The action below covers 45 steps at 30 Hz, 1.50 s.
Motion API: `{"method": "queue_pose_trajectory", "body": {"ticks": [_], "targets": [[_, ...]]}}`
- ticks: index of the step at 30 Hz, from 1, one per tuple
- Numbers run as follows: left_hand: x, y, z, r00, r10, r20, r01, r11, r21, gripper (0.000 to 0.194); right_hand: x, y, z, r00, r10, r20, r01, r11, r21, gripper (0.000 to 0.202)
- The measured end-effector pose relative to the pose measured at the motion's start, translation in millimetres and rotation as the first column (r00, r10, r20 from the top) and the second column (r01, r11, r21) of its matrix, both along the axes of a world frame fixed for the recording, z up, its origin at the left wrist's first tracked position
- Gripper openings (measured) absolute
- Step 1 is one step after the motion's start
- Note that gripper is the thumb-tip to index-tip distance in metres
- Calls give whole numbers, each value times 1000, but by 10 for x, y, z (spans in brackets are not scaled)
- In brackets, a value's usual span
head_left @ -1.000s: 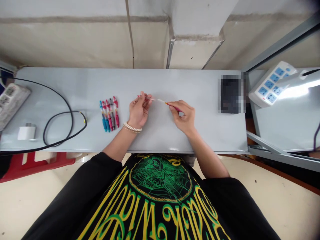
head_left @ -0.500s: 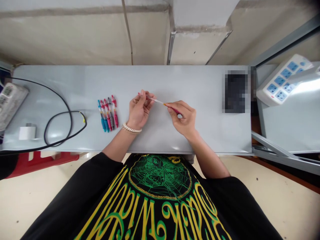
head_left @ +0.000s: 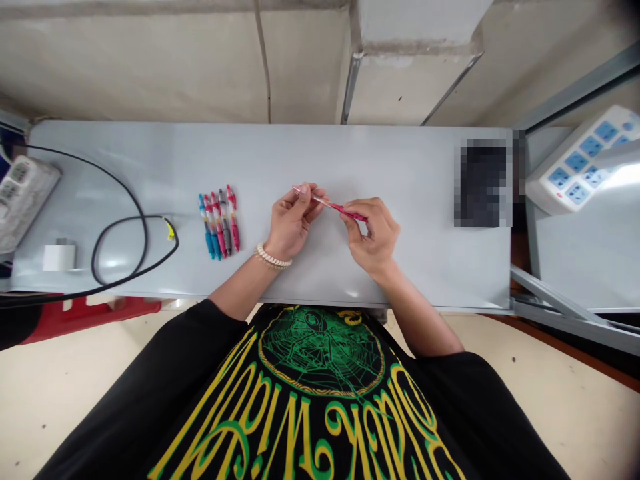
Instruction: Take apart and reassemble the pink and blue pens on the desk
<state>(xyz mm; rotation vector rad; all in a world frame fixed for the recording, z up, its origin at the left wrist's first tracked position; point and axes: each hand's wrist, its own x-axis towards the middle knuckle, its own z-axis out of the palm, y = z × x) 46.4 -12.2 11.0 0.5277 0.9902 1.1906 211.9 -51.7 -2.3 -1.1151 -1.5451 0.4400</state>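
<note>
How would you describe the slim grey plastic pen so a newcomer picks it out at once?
On the long, pale grey table, look left of the person's left hand for a row of five slim plastic pens. The grey pen lies fourth from the left, between two with pink grips. It alone has a grey grip; the others' are blue or pink.

The person is wearing a loose black shirt [head_left: 320, 401]. On its front, a round emblem [head_left: 323, 350] is showing a green web design, with yellow edging partly ringing it. On the wearer's side of the emblem, large yellow letters [head_left: 289, 427] outlined in green are running across the cloth. Plain black sleeves [head_left: 140, 387] are flanking the emblem. Beyond it, a whitish twisted bracelet [head_left: 273, 260] is circling the left wrist.
</note>
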Motion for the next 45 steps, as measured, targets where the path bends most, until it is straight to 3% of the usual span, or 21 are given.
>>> {"method": "queue_pose_trajectory", "body": {"ticks": [6, 10, 17, 23, 27, 31, 34, 37, 41, 45], "targets": [[49, -32, -7, 999, -8, 39, 9, 999, -33, 18, -43, 5, 1, 996, -65, 57, 59, 993, 104, 17], [74, -41, 10, 999, 23, 48, -22, 1000, -17, 14, -50, 11, -16, 999, -49, 12, 49, 999, -18, 12], [70, -38, 22, 999, 24, 43, -25, 999, 22, 15, -39, 7, -29, 999, -37, 31, 39, 996, -82, 14], [76, -51, 8, 998, 11, 68, -14, 999, 46, 17, -11, 23, -24, 998, -18, -60, 10, 992, -130, 14], [76, -54, 21, 999, 24, 28, -25, 999, 32, 21, 40, 36, -15, 995, 34, -98, -50, 984, -171, 36], [56, -49, 7, 999, 4, 33, -7, 997, 77, 28, 92, 45, 6, 989, 51, -139, -83, 969, -233, 29], [39, -39, -9, 998, 11, 59, -18, 993, 119, 31, 121, 47, 31, 990, 78, -116, -103, 968, -227, 40], [27, -28, -9, 999, 19, 39, -23, 993, 113, 29, 135, 40, 54, 993, 79, -86, -99, 961, -259, 24], [21, -24, 1, 1000, 28, 12, -29, 995, 95, 28, 140, 27, 67, 993, 47, -108, -71, 970, -233, 35], [17, -18, 7, 1000, 30, -2, -30, 996, 82, 27, 155, 27, 60, 995, 54, -87, -75, 962, -261, 29]]}}
